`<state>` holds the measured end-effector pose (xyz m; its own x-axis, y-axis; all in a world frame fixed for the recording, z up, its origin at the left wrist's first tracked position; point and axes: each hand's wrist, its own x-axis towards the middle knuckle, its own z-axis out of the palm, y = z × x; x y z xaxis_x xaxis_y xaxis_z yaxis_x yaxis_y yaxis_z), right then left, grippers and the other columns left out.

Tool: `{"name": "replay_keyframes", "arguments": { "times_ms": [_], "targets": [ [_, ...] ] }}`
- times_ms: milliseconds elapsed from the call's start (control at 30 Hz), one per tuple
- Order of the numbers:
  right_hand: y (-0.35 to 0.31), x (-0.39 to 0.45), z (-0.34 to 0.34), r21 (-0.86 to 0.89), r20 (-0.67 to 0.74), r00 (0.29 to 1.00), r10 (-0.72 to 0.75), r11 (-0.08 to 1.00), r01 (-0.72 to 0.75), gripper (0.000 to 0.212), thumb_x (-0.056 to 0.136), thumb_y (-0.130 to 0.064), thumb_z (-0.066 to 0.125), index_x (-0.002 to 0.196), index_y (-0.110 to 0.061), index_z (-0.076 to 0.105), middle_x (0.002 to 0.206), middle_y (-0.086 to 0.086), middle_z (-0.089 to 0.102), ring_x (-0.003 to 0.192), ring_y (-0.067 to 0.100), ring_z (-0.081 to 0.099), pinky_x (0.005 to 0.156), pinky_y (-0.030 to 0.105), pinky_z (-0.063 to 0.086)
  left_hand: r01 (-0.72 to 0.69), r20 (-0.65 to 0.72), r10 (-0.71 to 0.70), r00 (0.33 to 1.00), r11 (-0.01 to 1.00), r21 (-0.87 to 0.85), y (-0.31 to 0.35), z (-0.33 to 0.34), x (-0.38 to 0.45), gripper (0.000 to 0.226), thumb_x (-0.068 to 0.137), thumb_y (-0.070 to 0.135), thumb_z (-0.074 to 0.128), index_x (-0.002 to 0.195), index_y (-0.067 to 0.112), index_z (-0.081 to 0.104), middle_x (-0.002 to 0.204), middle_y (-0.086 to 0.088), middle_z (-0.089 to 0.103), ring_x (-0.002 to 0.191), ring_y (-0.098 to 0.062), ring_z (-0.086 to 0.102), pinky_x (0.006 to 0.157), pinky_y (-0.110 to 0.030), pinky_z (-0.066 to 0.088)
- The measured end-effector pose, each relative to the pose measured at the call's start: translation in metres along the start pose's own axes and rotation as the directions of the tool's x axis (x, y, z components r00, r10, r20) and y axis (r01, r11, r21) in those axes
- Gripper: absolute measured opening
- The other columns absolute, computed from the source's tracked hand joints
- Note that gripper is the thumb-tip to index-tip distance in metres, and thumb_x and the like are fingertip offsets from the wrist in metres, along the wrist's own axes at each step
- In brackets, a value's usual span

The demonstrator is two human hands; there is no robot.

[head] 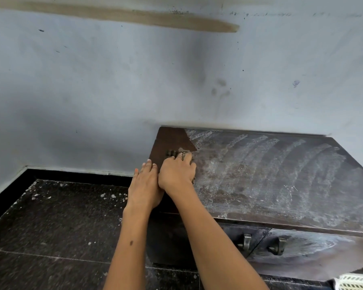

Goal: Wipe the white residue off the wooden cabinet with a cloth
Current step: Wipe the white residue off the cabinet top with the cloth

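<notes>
Handles [262, 244]: two metal pulls on the cabinet front, lower right of frame.
Left hand [146, 186]: I see fingers straight and together, resting at the cabinet's [281, 206] left edge.
Right hand [177, 173]: fingers curled on the cloth [177, 153], pressing it on the top, frame centre.
Residue [270, 170]: white streaks rightward; the far left corner shows clean wood.

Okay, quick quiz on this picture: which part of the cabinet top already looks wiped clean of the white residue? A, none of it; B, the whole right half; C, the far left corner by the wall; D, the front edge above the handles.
C: the far left corner of the wooden cabinet top shows bare dark brown wood, just beyond the cloth under the right hand, while white residue streaks the rest.
</notes>
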<state>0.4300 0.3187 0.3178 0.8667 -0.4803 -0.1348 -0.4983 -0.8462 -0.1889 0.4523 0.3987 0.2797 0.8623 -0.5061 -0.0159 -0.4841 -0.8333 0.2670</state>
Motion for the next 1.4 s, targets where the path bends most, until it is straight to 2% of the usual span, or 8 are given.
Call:
{"name": "replay_keyframes", "arguments": {
  "times_ms": [233, 467, 567, 700, 933, 1100, 1233, 1400],
  "targets": [
    [0.001, 0.027, -0.005, -0.029, -0.053, 0.999, 0.0, 1.0, -0.001, 0.053, 0.097, -0.034, 0.04, 0.141, -0.004, 0.034, 0.15, 0.015, 0.027, 0.137, 0.034, 0.015, 0.106, 0.042, 0.023, -0.014, -0.051, 0.011, 0.999, 0.998, -0.064, 0.005, -0.003, 0.002, 0.043, 0.099, 0.017, 0.03, 0.141, 0.006, 0.037, 0.154, -0.011, 0.026, 0.143, -0.023, 0.019, 0.116, -0.034, 0.01],
    [0.01, 0.014, -0.004, 0.078, -0.012, 1.0, -0.005, 0.997, 0.006, 0.035, 0.092, -0.035, 0.052, 0.12, -0.014, 0.056, 0.138, 0.013, 0.045, 0.133, 0.033, 0.021, 0.106, 0.042, 0.027, -0.003, -0.021, 0.001, 1.0, 0.998, -0.07, 0.005, -0.005, 0.003, 0.044, 0.101, 0.02, 0.03, 0.142, 0.006, 0.032, 0.154, -0.012, 0.024, 0.144, -0.022, 0.016, 0.116, -0.035, 0.009],
    [0.008, 0.017, -0.007, 0.115, -0.025, 1.0, 0.015, 0.993, -0.012, 0.034, 0.092, -0.035, 0.051, 0.118, -0.014, 0.057, 0.135, 0.013, 0.049, 0.131, 0.033, 0.023, 0.104, 0.041, 0.028, -0.014, -0.018, 0.013, 1.0, 0.998, -0.057, 0.006, -0.004, 0.004, 0.046, 0.098, 0.019, 0.035, 0.143, 0.008, 0.033, 0.154, -0.013, 0.024, 0.144, -0.024, 0.016, 0.117, -0.037, 0.008],
    [0.002, 0.038, -0.006, 0.087, -0.063, 0.998, 0.026, 0.996, -0.021, 0.038, 0.094, -0.029, 0.045, 0.127, -0.012, 0.053, 0.144, 0.013, 0.039, 0.135, 0.034, 0.018, 0.106, 0.044, 0.025, -0.003, -0.056, -0.002, 0.998, 0.996, -0.085, 0.008, -0.002, 0.002, 0.041, 0.1, 0.019, 0.03, 0.137, 0.007, 0.042, 0.151, -0.015, 0.029, 0.143, -0.025, 0.02, 0.116, -0.037, 0.01],
    [0.011, 0.031, -0.005, 0.116, -0.055, 0.998, -0.005, 0.993, 0.011, 0.038, 0.093, -0.035, 0.045, 0.12, -0.011, 0.057, 0.136, 0.013, 0.047, 0.132, 0.032, 0.023, 0.101, 0.041, 0.029, 0.011, -0.048, -0.015, 0.999, 0.996, -0.086, 0.009, -0.002, 0.002, 0.045, 0.101, 0.021, 0.027, 0.143, 0.006, 0.032, 0.153, -0.014, 0.025, 0.144, -0.023, 0.016, 0.117, -0.037, 0.009],
    [0.012, 0.021, 0.008, 0.09, -0.096, 0.995, -0.011, 0.996, 0.02, 0.054, 0.098, -0.039, 0.032, 0.142, -0.008, 0.038, 0.152, 0.011, 0.027, 0.14, 0.032, 0.011, 0.111, 0.042, 0.015, 0.009, -0.006, -0.009, 1.0, 0.999, -0.036, 0.01, -0.002, 0.003, 0.053, 0.098, 0.019, 0.034, 0.149, 0.009, 0.02, 0.156, -0.013, 0.017, 0.145, -0.024, 0.012, 0.117, -0.036, 0.006],
    [0.009, 0.046, 0.002, 0.098, -0.064, 0.998, -0.005, 0.995, 0.011, 0.057, 0.1, -0.039, 0.028, 0.148, -0.009, 0.025, 0.156, 0.011, 0.017, 0.143, 0.032, 0.006, 0.115, 0.044, 0.005, 0.021, -0.038, -0.024, 0.999, 0.998, -0.063, 0.011, 0.0, 0.001, 0.048, 0.101, 0.022, 0.029, 0.147, 0.008, 0.026, 0.156, -0.011, 0.019, 0.145, -0.022, 0.013, 0.117, -0.035, 0.007],
    [0.011, 0.058, -0.004, 0.098, -0.053, 0.998, -0.015, 0.995, 0.02, 0.055, 0.098, -0.034, 0.034, 0.146, -0.009, 0.029, 0.155, 0.01, 0.019, 0.142, 0.032, 0.009, 0.111, 0.044, 0.018, 0.027, -0.055, -0.029, 0.998, 0.999, -0.024, 0.013, 0.0, 0.002, 0.047, 0.102, 0.026, 0.024, 0.144, 0.007, 0.031, 0.155, -0.011, 0.021, 0.144, -0.022, 0.016, 0.117, -0.036, 0.01]
  ]
}}
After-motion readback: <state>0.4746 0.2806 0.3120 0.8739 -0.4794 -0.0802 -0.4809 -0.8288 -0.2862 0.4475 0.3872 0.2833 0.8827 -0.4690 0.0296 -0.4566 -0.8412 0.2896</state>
